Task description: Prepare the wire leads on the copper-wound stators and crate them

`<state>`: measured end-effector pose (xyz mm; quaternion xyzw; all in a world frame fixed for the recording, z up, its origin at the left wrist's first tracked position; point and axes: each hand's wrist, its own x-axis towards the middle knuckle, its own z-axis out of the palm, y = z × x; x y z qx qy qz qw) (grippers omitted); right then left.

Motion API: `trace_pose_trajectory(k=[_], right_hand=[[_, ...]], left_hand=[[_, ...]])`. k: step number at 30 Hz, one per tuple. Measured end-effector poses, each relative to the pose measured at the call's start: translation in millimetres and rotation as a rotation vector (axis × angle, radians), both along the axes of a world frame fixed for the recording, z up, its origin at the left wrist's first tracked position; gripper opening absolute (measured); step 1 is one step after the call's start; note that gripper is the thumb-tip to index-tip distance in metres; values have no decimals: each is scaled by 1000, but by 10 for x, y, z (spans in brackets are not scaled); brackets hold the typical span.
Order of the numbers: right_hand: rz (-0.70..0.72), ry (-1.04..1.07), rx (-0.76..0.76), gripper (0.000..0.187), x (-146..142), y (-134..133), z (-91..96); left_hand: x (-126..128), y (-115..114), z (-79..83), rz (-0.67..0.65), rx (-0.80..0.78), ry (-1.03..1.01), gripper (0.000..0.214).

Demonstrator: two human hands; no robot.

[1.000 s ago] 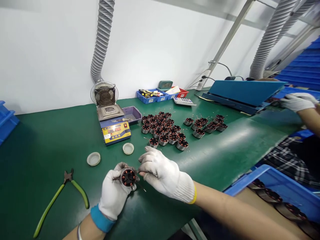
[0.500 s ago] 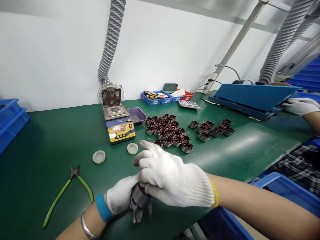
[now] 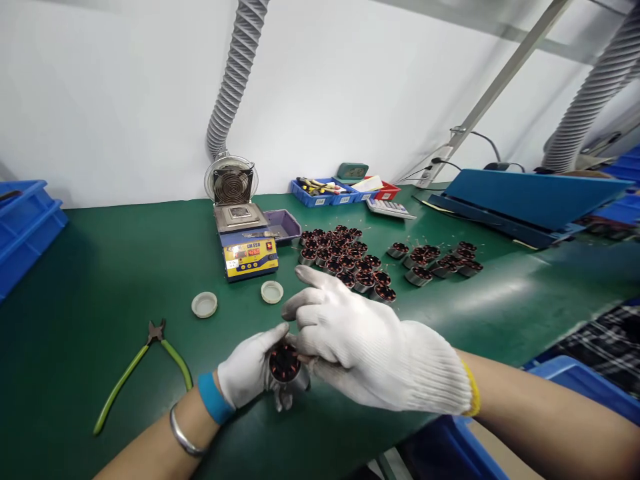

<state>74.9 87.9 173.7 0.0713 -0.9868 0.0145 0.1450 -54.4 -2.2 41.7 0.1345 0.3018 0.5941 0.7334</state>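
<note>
A stator (image 3: 285,367) was clasped in the left hand (image 3: 249,371), over the bench (image 3: 125,260).
It was gripped around its side, its coil face turned up. The right hand (image 3: 363,341) was held with bent fingers at its right edge; whether anything was pinched there could not be told. Pliers (image 3: 156,333) were laid to the left, and more stators (image 3: 364,280) were grouped beyond.

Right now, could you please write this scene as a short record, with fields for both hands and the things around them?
left hand: gloved, holding a wound part
right hand: gloved, at that part's edge; exact contact hidden
green-handled pliers: spread open, left of left hand
pale dishes: two, beyond the pliers and hands
similar parts: grouped on green table
yellow-fronted device: red display lit
</note>
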Motion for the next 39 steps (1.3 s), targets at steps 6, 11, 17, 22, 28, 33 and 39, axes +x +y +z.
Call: trace_pose_trajectory(k=[6, 11, 17, 22, 28, 33, 39], right_hand=[[34, 62, -64, 15, -21, 79, 21], [63, 44, -143, 9, -104, 87, -39], [17, 102, -325, 12, -39, 258, -161], [-240, 391, -568, 15, 82, 406, -280], [-133, 287, -83, 28, -36, 213, -511], [-87, 211, -27, 14, -158, 164, -591], [-114, 244, -158, 9, -66, 209, -458]], left_hand=[[-220, -1, 196, 340, 96, -157, 49], [-90, 43, -7, 56, 21, -129, 40], [-6, -17, -9, -76, -2, 41, 47], [30, 15, 104, 265, -141, 140, 39], [91, 47, 22, 425, -147, 133, 34], [104, 13, 29, 412, -188, 120, 36], [-123, -27, 196, 373, -46, -228, 61]])
